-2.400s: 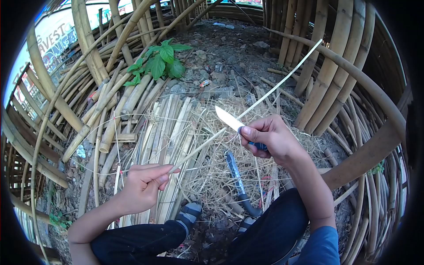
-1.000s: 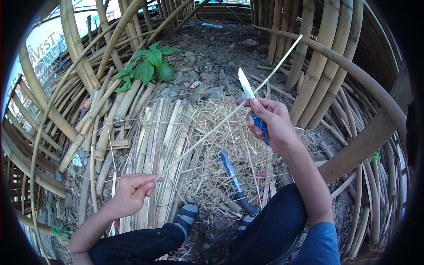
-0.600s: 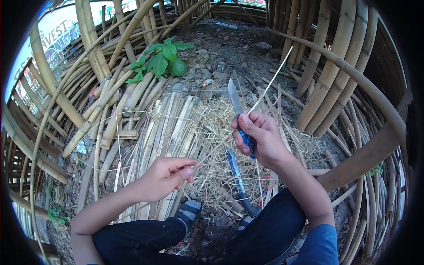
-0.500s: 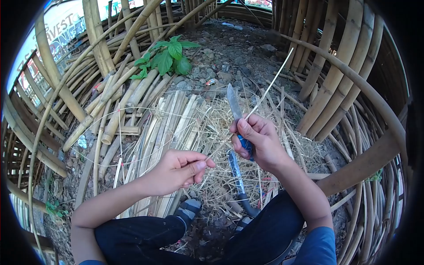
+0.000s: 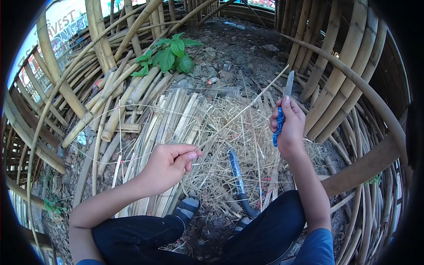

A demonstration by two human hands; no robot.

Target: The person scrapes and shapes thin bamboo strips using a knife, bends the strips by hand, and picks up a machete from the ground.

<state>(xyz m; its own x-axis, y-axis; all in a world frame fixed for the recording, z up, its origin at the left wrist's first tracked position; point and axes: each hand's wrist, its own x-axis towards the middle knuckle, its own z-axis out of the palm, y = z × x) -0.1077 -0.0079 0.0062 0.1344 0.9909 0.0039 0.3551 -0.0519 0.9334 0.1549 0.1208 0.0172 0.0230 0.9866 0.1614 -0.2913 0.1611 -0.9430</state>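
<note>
My left hand pinches one end of a thin bamboo strip, which slants up and away to the right. In my right hand is a knife with a blue patterned handle, its blade pointing up. The fingers wrap round the handle, and the hand is apart from the strip. Below, between the hands, a larger blade with a dark handle lies over a heap of pale shavings.
Split bamboo slats lie left of the shavings. Bamboo poles and a green leafy plant are beyond them. Upright bamboo posts and a curved pole stand at the right. My knees are bent in front.
My right hand with the knife has moved right, off the bamboo strip. My left hand has shifted slightly left and up, still pinching the strip, which now slants lower.
</note>
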